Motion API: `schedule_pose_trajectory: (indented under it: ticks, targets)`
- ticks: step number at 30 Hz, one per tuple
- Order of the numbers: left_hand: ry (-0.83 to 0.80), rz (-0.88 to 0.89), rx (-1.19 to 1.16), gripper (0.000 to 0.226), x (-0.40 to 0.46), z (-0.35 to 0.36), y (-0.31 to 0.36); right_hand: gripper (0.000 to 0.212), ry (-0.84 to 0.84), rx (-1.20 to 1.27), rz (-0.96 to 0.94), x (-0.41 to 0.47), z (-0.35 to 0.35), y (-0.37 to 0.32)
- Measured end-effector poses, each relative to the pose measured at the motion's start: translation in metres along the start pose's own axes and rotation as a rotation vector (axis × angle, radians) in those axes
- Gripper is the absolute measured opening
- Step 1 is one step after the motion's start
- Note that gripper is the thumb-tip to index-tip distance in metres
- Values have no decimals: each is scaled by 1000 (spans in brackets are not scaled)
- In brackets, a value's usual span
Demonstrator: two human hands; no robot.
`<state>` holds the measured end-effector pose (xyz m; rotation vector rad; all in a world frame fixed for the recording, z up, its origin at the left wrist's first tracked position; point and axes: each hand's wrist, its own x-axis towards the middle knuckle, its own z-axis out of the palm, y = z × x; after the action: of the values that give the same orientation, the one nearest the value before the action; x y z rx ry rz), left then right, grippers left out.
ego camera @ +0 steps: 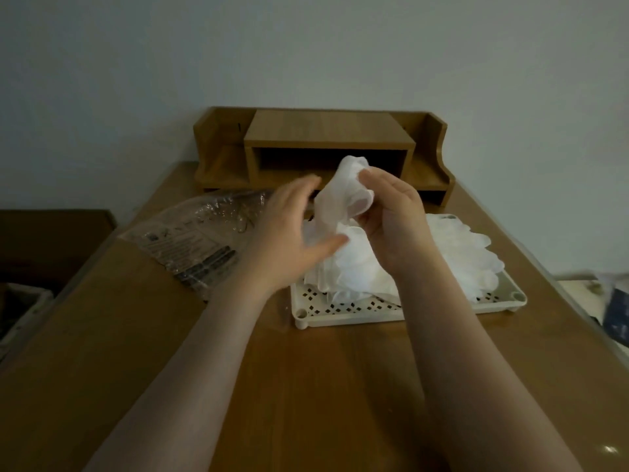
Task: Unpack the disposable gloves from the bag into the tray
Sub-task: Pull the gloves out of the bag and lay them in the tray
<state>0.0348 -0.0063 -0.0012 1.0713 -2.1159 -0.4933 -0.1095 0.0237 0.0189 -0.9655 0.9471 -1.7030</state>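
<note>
A cream perforated tray [343, 310] sits on the wooden table and holds a heap of thin white disposable gloves [463, 257]. My right hand [391, 219] pinches a bunch of the gloves [343, 195] and holds it raised above the tray's left part. My left hand [289, 233] hovers beside that bunch with fingers spread and relaxed, its thumb near the heap, gripping nothing. The clear plastic bag [197, 233] with black print lies flat on the table to the left of the tray.
A wooden desk organiser [323, 144] stands against the wall behind the tray. Beyond the table's left edge are a dark cabinet [51, 240] and a basket [20, 311]. Some items [609, 301] lie off the right edge.
</note>
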Motion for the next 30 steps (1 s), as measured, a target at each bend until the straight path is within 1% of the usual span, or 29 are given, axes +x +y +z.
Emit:
schedule_pose_trajectory:
  ticks: [1,2,3,5,6,7,9,10,11,12,13,16,21,23,27,29,30]
  targets:
    - [-31,17,20,68,-2,5,7,17,-46,-28,-16,-3,2,-2]
    - [-32,23,30,61,-4,11,10,17,-84,-40,-17,-7,3,-4]
    - [0,25,5,51,-7,13,11,18,-115,-50,-15,-9,5,-6]
    - [65,25,-114,41,-8,8,14,19,-147,-50,-27,-12,1,-12]
    - [52,11,-171,40,-7,3,15,19,-145,-47,-37,-13,-2,-15]
    - [18,-10,-227,40,-6,-1,16,19,-130,-42,-45,-15,-5,-19]
    - [-50,-69,-311,48,-6,-10,21,21,-76,-43,-45,-17,-13,-27]
    - [-72,-82,-358,46,-7,-12,23,23,-46,-50,-35,-18,-16,-31]
    - [-83,-79,-405,37,-7,-14,26,24,-22,-54,-23,-19,-19,-34]
    - [-76,-87,-448,31,-8,-15,29,24,-3,-58,-8,-20,-22,-37]
    - [-61,-117,-507,29,-8,-16,32,23,13,-63,7,-20,-23,-40]
    - [-24,-202,-704,31,-7,-16,40,21,77,-102,34,-22,-29,-47]
    - [-20,-299,-938,33,-5,-16,43,22,198,-195,17,-21,-34,-50]
    - [58,-393,-1024,33,-2,-15,37,22,251,-214,18,-21,-34,-51]
    - [279,-623,-1066,28,5,-17,11,21,251,-165,21,-21,-32,-49]
    - [403,-722,-1020,29,7,-21,-2,21,261,-110,40,-21,-30,-47]
    - [459,-762,-946,33,8,-21,-8,21,268,-96,50,-21,-28,-47]
